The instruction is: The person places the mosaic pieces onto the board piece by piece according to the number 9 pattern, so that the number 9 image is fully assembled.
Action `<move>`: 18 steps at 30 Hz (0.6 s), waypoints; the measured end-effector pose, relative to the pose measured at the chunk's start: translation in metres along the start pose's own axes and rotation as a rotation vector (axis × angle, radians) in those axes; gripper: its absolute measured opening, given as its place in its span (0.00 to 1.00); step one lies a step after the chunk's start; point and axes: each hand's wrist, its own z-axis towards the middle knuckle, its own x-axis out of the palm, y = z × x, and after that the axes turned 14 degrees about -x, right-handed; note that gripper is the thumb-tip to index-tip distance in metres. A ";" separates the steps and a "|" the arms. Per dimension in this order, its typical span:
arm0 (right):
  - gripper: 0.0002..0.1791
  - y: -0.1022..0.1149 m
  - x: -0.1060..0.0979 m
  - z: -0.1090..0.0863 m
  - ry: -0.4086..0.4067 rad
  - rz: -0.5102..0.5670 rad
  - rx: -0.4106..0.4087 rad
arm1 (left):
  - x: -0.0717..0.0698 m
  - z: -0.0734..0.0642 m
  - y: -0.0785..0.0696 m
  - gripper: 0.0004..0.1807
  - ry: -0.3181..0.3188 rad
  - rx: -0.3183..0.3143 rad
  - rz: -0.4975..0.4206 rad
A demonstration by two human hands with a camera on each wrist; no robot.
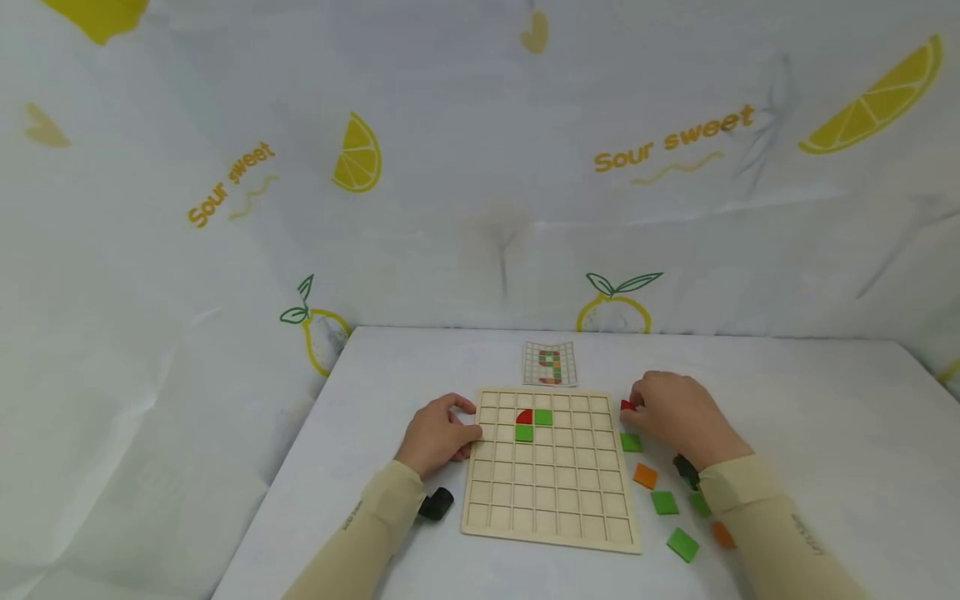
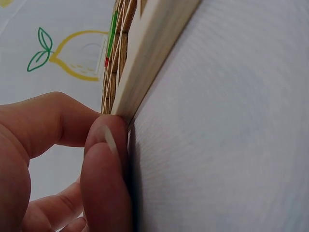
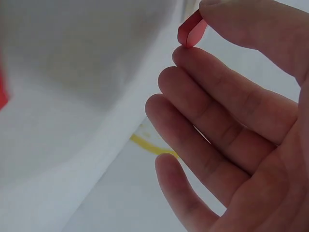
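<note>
A square wooden grid board (image 1: 547,475) lies on the table, carrying a red quarter-round tile (image 1: 525,416) and two green tiles (image 1: 543,417) in its upper cells. At the board's left edge my left hand (image 1: 437,433) rests its fingertips against the wooden side, and the left wrist view shows them (image 2: 106,145) right at the rim. My right hand (image 1: 682,412) is just beyond the right edge, pinching a small red tile (image 3: 192,30) between thumb and index finger. Its other fingers (image 3: 193,140) are spread apart and hold nothing.
Behind the board lies a pattern card (image 1: 550,364) with a coloured grid. Loose green tiles (image 1: 682,544) and orange tiles (image 1: 645,476) are scattered right of the board, some beside the right forearm. Black wrist gear (image 1: 437,503) sits by the left sleeve. A lemon-printed cloth (image 1: 465,167) hangs behind.
</note>
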 end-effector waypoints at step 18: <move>0.12 0.056 0.015 0.034 -0.041 -0.032 -0.117 | -0.001 -0.002 -0.003 0.17 0.002 0.004 -0.004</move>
